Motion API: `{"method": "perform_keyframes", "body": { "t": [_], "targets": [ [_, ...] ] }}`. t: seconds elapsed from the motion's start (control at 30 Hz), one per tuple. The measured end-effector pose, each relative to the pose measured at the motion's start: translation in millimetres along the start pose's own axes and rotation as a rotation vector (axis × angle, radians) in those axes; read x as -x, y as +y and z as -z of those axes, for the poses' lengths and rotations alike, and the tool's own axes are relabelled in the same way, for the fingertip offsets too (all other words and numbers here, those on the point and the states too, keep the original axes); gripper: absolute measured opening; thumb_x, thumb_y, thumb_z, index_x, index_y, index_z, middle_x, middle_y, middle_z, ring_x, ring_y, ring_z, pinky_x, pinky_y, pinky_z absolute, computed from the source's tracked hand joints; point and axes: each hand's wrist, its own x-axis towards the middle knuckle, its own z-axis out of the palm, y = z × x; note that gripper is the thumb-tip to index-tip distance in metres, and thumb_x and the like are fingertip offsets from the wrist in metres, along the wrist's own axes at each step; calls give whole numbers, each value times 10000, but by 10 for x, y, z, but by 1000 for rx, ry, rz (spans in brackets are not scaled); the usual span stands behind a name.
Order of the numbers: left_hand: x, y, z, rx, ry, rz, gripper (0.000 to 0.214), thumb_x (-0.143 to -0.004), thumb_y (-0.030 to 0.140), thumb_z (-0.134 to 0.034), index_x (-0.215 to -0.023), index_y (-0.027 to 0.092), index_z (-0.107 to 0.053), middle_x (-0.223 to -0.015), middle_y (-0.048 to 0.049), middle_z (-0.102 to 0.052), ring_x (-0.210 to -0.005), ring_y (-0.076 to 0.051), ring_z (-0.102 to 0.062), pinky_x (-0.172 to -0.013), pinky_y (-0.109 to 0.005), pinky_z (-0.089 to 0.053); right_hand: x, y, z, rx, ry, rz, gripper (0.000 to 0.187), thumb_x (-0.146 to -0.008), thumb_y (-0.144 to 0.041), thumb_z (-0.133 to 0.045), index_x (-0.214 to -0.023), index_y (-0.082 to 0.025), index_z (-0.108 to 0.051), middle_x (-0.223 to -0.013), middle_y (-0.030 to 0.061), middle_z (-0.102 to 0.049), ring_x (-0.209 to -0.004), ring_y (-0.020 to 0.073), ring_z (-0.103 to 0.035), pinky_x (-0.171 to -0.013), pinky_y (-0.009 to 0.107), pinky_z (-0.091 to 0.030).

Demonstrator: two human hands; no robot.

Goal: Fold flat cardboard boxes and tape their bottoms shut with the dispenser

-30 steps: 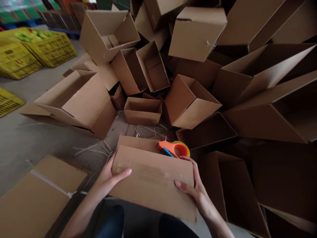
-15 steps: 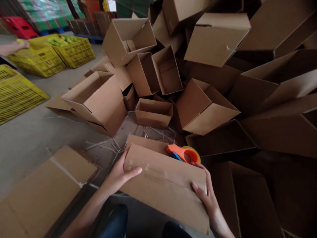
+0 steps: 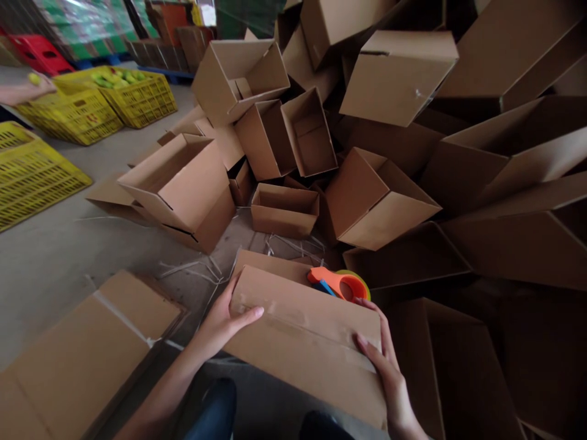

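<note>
Both my hands grip a flattened-looking brown cardboard box (image 3: 302, 345) with a taped seam along its top. My left hand (image 3: 222, 324) holds its left edge, thumb lying on the top face. My right hand (image 3: 383, 363) clasps the right end, fingers curling over the far edge. Just beyond the box, an orange packing tape dispenser (image 3: 339, 284) with a blue handle part rests beside a roll of tape (image 3: 360, 282). The box hides the dispenser's lower part. Neither hand touches the dispenser.
A heap of open cardboard boxes (image 3: 371, 201) fills the back and right. Flattened cartons (image 3: 87, 348) lie at lower left on the concrete floor, among loose plastic strapping (image 3: 192, 269). Yellow crates (image 3: 137, 98) of green fruit stand at upper left, where a co-worker's hand (image 3: 32, 88) holds a fruit.
My view has shifted, so the scene sits further right than a second ago. The box has turned slightly in my hands. A co-worker's hand has entered at upper left.
</note>
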Motion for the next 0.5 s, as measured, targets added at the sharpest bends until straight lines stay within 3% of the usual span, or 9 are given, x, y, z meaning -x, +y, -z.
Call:
{"method": "perform_keyframes", "body": {
  "t": [0.27,0.5],
  "targets": [
    [-2,-19,-7,7,44,19,837,-715,396,-803,-1451,219,-444,-1417,-127,-591,-1292,-303,-567,-1113,-436,-425,19,-43,-46,-17,6,-4,661,-820,-522,-620,-1415,-348,-390,-1427,61,-511,-1141,331,-596,-804,390,-565],
    [-6,29,-23,10,51,27,864,-707,394,-805,-1462,210,-429,-1398,-131,-606,-1300,-302,-559,-1114,-427,-425,-94,165,-13,-161,74,12,481,-864,-584,-525,-1285,-350,-515,-1400,17,-525,-1159,321,-574,-911,428,-511]
  ]
}}
